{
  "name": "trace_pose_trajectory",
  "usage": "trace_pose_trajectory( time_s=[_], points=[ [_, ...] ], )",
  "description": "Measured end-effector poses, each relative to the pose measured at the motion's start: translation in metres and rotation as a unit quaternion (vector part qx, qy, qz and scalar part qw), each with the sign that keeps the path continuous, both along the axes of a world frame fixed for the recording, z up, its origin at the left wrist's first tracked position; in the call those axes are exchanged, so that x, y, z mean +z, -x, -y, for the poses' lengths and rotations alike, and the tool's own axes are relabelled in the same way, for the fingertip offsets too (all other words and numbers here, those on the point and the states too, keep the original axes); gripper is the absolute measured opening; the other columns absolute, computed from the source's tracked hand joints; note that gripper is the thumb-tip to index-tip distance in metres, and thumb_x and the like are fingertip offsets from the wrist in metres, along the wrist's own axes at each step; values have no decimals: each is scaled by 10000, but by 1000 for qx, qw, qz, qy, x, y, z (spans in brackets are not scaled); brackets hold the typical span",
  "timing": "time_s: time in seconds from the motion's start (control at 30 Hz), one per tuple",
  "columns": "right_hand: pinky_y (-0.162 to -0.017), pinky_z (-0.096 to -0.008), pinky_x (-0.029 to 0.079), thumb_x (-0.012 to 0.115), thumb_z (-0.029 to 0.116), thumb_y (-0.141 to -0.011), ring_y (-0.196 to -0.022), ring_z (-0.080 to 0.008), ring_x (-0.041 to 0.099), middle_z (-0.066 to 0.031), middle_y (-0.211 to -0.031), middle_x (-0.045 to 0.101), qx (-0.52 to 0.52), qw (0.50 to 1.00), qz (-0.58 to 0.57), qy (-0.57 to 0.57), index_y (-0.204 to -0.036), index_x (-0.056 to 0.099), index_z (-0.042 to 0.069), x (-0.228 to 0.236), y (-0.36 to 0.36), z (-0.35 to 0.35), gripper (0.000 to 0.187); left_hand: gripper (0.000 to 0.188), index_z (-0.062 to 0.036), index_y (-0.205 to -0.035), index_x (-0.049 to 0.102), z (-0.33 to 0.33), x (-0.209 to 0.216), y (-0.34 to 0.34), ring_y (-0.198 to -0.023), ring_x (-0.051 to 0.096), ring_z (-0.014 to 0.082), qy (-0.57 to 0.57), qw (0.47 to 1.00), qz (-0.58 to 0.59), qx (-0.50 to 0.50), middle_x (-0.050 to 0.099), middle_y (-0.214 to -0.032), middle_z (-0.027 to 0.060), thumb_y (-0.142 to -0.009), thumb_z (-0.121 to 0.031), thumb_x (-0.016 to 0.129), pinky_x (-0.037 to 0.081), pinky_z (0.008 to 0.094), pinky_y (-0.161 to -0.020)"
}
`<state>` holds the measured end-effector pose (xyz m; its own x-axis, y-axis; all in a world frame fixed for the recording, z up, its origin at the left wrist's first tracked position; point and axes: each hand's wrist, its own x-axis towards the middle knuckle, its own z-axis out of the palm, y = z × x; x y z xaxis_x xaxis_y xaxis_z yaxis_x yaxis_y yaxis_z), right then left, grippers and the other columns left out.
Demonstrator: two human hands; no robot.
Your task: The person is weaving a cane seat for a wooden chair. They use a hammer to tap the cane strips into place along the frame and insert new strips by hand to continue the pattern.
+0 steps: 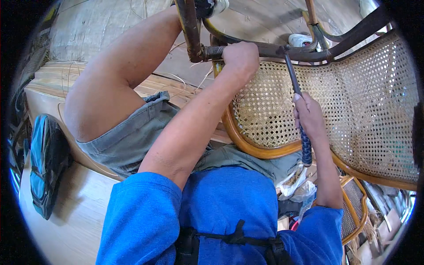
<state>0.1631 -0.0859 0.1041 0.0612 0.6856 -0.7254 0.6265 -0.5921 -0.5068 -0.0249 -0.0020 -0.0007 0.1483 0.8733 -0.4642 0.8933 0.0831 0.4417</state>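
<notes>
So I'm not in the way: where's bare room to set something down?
The pale surface between the teal bag and blue left sleeve looks bare. Crowded: around the cane chair, and lower right, with plastic bags and loose strands.

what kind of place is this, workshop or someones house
Most likely a small furniture workshop, though a home workspace is possible. The right hand holds a hammer-like tool by a large cane-woven chair piece, and a second caned piece sits at the lower right.

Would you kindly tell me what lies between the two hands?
In the head view, woven cane lies there, with the hammer's shaft overlapping it.
</notes>
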Motion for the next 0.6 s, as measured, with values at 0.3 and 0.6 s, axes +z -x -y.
trace_pose_trajectory(
  time_s=[0.3,0.6],
  points=[
    [-376,-259,397,451,298,-956,-395,-103,459,-23,-563,464,-24,1000,-12,6,-760,479,38,-15,-3,0,327,255,-48,-795,703,2,3,3,-746,675,316,-17,1000,5,-7,680,-797,165,-757,-296,657,538,398,-652],
    [-379,-266,391,442,297,-961,-403,-101,471,-20,-550,470,29,999,28,26,-764,481,35,-8,2,-12,331,285,-54,-801,704,1,4,3,-746,676,312,-5,1000,8,-4,681,-788,158,-763,-334,666,538,394,-647]
  ],
)
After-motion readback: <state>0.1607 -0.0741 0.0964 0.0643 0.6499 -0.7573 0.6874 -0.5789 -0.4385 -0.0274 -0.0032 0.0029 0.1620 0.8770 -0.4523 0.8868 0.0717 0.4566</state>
